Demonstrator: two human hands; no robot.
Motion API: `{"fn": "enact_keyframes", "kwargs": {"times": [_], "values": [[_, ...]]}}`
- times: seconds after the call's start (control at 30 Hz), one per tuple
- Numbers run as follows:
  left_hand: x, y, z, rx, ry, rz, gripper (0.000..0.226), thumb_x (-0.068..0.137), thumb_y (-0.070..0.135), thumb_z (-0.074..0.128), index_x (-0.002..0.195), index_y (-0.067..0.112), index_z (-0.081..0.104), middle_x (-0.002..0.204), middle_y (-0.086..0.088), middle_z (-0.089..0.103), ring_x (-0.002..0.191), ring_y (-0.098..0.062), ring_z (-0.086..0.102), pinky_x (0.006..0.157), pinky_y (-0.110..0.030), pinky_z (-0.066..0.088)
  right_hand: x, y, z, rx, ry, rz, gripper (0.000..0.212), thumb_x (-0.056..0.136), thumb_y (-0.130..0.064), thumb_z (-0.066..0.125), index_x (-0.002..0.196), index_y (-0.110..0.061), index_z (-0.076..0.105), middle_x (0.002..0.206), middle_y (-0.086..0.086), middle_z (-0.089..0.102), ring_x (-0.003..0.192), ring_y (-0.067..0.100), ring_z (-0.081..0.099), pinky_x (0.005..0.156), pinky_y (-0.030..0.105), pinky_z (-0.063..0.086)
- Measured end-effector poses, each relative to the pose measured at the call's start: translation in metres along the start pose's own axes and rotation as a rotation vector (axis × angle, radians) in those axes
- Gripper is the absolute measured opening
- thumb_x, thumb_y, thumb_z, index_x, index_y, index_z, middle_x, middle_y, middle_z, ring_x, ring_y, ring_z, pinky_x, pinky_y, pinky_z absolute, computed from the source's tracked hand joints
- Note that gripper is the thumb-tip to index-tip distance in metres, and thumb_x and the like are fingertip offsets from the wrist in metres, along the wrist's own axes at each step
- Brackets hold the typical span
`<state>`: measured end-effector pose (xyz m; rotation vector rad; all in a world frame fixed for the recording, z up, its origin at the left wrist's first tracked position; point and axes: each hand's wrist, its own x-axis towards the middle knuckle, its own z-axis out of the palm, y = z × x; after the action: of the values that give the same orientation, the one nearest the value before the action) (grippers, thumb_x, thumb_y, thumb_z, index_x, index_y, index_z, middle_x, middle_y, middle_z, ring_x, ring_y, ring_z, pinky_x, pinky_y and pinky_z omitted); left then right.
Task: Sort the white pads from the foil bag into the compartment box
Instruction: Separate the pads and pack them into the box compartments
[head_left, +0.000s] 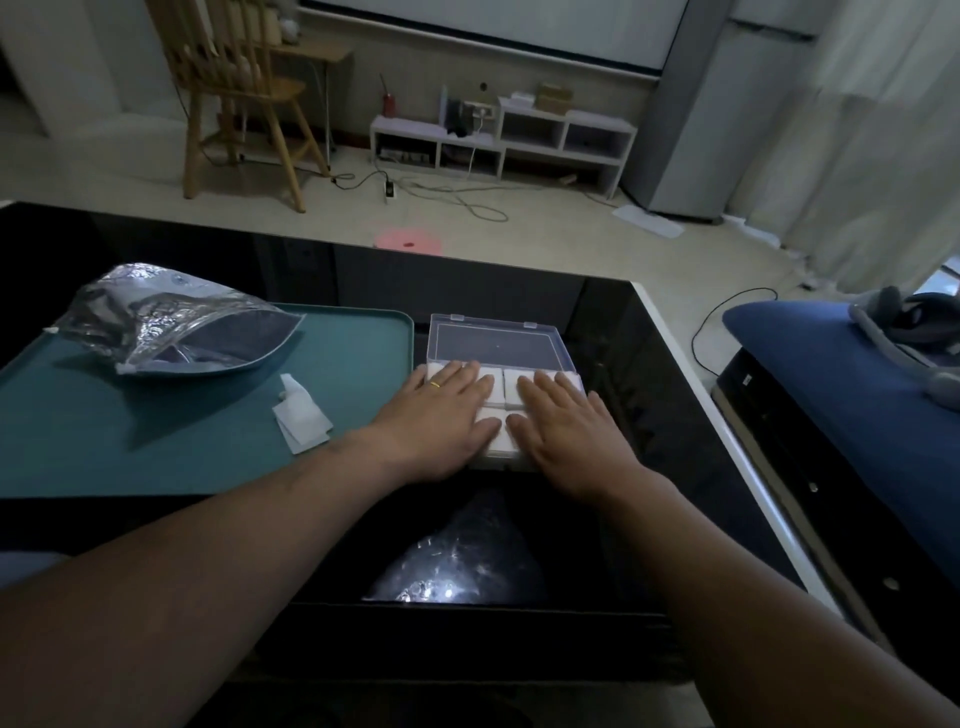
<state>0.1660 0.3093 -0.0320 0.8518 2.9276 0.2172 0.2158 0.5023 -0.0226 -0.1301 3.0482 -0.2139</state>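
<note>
Your black table (654, 364) fills the near view; its white right edge runs well to the right of the work, and there is bare top between you and the box. The teal tray (156, 452) covers the table's left part, its right rim just beside the box. The foil bag (171, 322) lies on the tray's far left corner and overhangs the rim there; its long axis runs left to right, and its open mouth faces you and the right. The clear box (498, 340) sits on the table with its long side running left to right, its lid folded open on the far side and the compartments nearest you. The compartments you can see are packed with white pads (494, 396). Your left hand (441, 415) lies palm down on the left compartments, fingers straight and slightly spread, grasping nothing. Your right hand (566, 421) lies flat on the right ones in the same way, fingers extended and pointing away from you. The two thumbs nearly meet over the near middle. A few loose pads (301, 421) lie overlapped on the tray, near your left wrist and apart from the bag. A ring (435, 384) shows on a left finger.
</note>
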Motion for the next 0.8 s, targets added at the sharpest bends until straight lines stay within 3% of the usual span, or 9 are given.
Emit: {"fn": "enact_keyframes", "kwargs": {"times": [0.27,0.6,0.8], "values": [[-0.008,0.003,-0.006,-0.030,-0.027,-0.015,0.066,0.106,0.054,0.021,0.164,0.026,0.006,0.173,0.001,-0.002,0.158,-0.016,-0.004,0.126,-0.052,0.001,0.003,-0.001,0.002,-0.043,-0.046,0.019,0.068,0.109,-0.056,0.018,0.168,-0.027,0.002,0.176,-0.002,-0.003,0.162,0.018,-0.008,0.129,0.050,-0.002],[-0.005,-0.001,-0.010,-0.080,0.035,-0.006,0.067,0.104,0.062,0.017,0.163,0.031,0.012,0.173,0.003,0.000,0.158,-0.017,-0.008,0.125,-0.055,-0.004,0.006,-0.003,-0.003,-0.042,0.047,0.050,0.067,0.108,-0.057,0.019,0.167,-0.030,0.004,0.176,0.001,-0.004,0.161,0.019,-0.009,0.128,0.056,-0.003],[-0.002,-0.004,-0.010,-0.095,-0.012,0.017,0.068,0.101,0.070,0.019,0.162,0.039,0.013,0.172,0.008,0.003,0.158,-0.015,-0.003,0.125,-0.053,0.000,0.008,-0.002,0.002,-0.071,-0.027,0.042,0.068,0.108,-0.058,0.015,0.167,-0.029,0.001,0.176,0.003,-0.009,0.161,0.021,-0.012,0.129,0.056,-0.002]]}}
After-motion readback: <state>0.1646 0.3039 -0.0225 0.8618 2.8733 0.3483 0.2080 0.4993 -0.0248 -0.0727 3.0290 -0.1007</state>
